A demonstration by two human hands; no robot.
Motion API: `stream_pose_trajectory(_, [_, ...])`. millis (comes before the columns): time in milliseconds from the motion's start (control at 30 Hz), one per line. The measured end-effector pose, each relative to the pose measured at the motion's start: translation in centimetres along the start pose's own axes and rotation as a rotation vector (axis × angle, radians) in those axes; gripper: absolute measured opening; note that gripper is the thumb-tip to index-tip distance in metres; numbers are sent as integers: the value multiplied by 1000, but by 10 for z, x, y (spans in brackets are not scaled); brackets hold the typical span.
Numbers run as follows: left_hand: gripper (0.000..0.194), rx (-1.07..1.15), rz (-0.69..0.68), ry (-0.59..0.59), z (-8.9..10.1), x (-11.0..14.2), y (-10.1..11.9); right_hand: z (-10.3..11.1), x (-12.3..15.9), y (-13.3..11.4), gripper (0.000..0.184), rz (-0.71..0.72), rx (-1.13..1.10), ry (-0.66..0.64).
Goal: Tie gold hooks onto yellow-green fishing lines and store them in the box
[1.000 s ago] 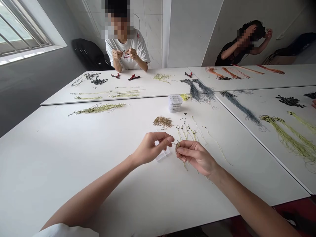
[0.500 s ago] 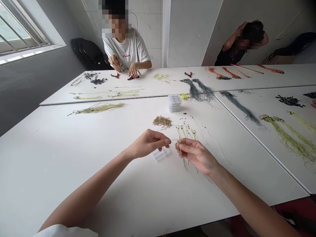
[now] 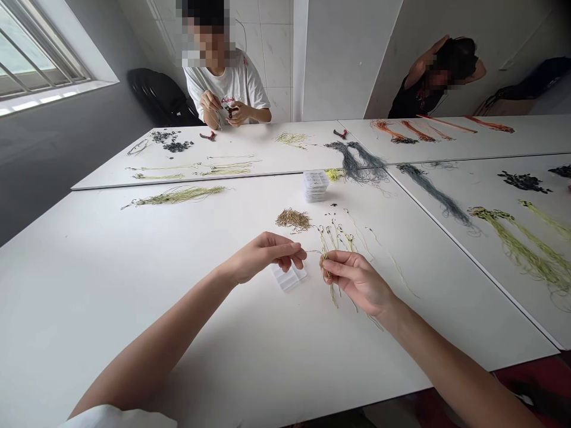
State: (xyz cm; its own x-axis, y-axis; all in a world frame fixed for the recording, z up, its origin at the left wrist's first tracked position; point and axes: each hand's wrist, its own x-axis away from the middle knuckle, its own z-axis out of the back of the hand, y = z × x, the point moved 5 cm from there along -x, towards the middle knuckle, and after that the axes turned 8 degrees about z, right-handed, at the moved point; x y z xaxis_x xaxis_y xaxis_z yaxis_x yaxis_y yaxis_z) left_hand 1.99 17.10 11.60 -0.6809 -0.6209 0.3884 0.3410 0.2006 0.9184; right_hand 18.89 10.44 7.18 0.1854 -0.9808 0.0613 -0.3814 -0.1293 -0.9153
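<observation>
My left hand (image 3: 267, 257) pinches a thin metal wire (image 3: 313, 251) between thumb and fingertips, just above a small clear compartment box (image 3: 289, 277). The wire's far end reaches toward my right hand (image 3: 357, 282), which grips a yellow-green cord (image 3: 331, 291) with a small hook at its top (image 3: 326, 264). Several more hooked yellow-green cords (image 3: 345, 241) lie on the white table (image 3: 134, 309) just beyond my right hand. A heap of brass-coloured pins (image 3: 293, 219) sits beyond the gap between my hands.
A stack of clear plastic boxes (image 3: 316, 185) stands at the table join. Bundles of green, grey-blue (image 3: 357, 163) and orange cords (image 3: 410, 132) and black pieces (image 3: 524, 182) lie around. A co-worker (image 3: 220, 83) across the table holds red-handled pliers (image 3: 231, 110); another person (image 3: 439, 77) stands farther right.
My left hand has drawn slightly back and to the left, and the wire now shows between my hands. The co-worker across the table has lifted the red-handled pliers from the table.
</observation>
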Motion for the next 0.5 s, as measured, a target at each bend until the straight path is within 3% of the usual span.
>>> stream_pose_trajectory(133, [43,29,10,5,2,-1,-1,1,0,1,14,-7,12,-2])
stream_pose_trajectory(233, [39,-114,-23,61,3,1,3,2,1,2,14,-6,19,-4])
stream_pose_trajectory(400, [26,-474,-266,389,4,12,18,1,1,1,13,2,56,-6])
stream_pose_trajectory(500, [25,-580,-407,377,-9,15,21,-2,2,1,13,11,105,-10])
